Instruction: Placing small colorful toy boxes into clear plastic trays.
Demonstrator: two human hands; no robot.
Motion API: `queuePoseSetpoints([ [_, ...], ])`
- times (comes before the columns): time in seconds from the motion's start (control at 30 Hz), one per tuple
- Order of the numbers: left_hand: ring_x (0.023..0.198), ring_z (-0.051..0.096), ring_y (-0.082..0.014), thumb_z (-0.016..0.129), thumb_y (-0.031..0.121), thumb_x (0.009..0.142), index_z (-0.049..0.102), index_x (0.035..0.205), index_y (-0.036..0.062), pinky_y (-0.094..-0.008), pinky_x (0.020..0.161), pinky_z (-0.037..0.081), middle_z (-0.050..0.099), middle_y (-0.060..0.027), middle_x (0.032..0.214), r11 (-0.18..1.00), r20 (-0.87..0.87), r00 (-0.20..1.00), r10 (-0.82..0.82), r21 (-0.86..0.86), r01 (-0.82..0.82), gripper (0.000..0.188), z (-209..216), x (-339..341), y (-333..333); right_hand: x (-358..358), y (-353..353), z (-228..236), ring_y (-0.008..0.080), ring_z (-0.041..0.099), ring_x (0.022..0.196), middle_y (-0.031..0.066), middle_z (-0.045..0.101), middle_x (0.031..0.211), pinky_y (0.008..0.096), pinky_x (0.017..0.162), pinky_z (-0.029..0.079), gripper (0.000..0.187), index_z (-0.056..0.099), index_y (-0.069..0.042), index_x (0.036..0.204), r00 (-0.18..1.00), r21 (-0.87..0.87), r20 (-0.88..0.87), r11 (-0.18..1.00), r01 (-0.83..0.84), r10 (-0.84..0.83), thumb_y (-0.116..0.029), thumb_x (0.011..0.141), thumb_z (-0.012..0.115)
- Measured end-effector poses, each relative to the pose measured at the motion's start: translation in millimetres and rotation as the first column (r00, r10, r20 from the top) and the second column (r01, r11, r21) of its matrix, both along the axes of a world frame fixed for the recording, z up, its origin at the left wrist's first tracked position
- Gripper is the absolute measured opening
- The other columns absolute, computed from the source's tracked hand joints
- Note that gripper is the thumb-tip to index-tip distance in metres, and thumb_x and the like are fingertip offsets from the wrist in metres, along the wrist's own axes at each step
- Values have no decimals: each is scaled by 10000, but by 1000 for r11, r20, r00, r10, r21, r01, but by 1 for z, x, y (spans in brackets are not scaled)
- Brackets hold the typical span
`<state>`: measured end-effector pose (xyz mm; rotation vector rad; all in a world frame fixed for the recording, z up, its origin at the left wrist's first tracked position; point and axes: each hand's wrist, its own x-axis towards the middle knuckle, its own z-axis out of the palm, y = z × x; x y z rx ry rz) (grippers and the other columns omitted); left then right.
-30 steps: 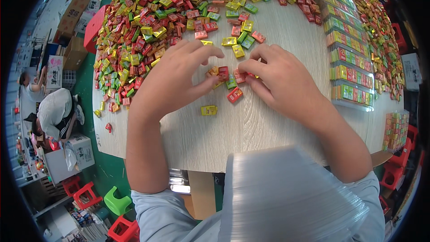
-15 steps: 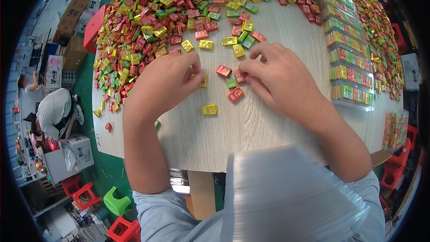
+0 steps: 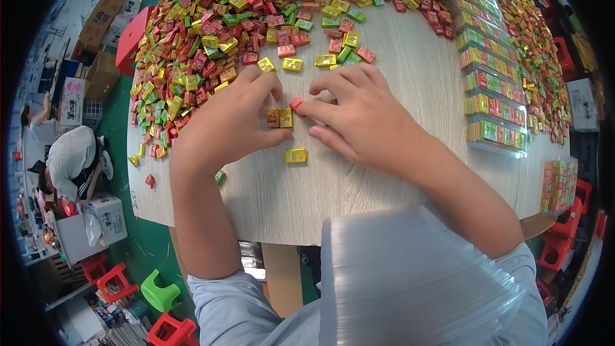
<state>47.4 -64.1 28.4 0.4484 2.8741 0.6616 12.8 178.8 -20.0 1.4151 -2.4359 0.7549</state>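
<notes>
My left hand (image 3: 234,122) curves over the table with thumb and fingers apart, around an orange packet (image 3: 273,118) and a yellow packet (image 3: 286,117) lying side by side. Facing it, my right hand (image 3: 362,112) has its fingers bent and spread. Its index fingertip touches a small red packet (image 3: 296,104) just right of the pair; what lies beneath that palm is hidden. Nearer to me lies another yellow packet (image 3: 296,156). Beyond the hands a few loose packets, one yellow (image 3: 292,65) and one pinkish red (image 3: 366,54), lie apart from the pile.
A big heap of colourful packets (image 3: 211,32) covers the far and left table (image 3: 423,57). Clear trays of packets (image 3: 496,131) line the right, with another heap behind. A stack of clear plastic trays (image 3: 410,275) rises before me. Stools (image 3: 160,291) and a crouching person (image 3: 70,157) are at left.
My right hand has moved left, close to my left hand, with a red packet at its fingertip. My left hand has opened beside the yellow packet. The red and green packets mid-table no longer show.
</notes>
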Motion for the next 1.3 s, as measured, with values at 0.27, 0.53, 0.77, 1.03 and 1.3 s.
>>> queuePoseSetpoints([
  [0.27,933,673,-302,868,102,796,635,1106,27,-405,828,565,640,-146,998,994,127,990,-67,99,54,395,3,-6,4,-10,23,16,310,588,1174,97,641,1179,475,1062,424,248,733,-113,1158,999,-5,30,1000,-23,23,-242,946,719],
  [0.53,964,706,-334,863,245,839,672,1139,73,-442,832,571,659,-141,1083,997,8,999,-44,64,44,395,-1,-2,18,-23,49,20,382,659,1068,155,658,1158,457,917,538,373,678,-62,1249,970,111,207,988,110,-131,-218,913,725],
  [0.77,890,691,-324,852,240,849,701,1152,111,-425,769,562,635,-118,1046,996,-123,989,-85,-26,83,362,-7,-2,30,-18,42,17,367,662,1080,144,649,1184,455,916,549,436,659,-74,1281,974,105,209,992,70,-91,-225,885,758],
  [1.03,879,677,-376,835,231,852,691,1090,77,-474,770,538,650,-134,1039,995,-147,986,-73,-84,61,318,-7,0,40,-15,28,12,310,679,999,107,655,1095,429,839,567,297,717,-83,1135,978,114,181,990,81,-101,-226,881,777],
  [1.3,911,680,-384,817,233,867,689,1084,73,-479,794,542,659,-139,1030,997,-208,977,-44,-73,30,298,-15,-2,41,-14,24,4,321,674,964,112,660,1046,431,824,560,275,722,-79,1115,982,61,133,990,126,-133,-219,882,766],
])
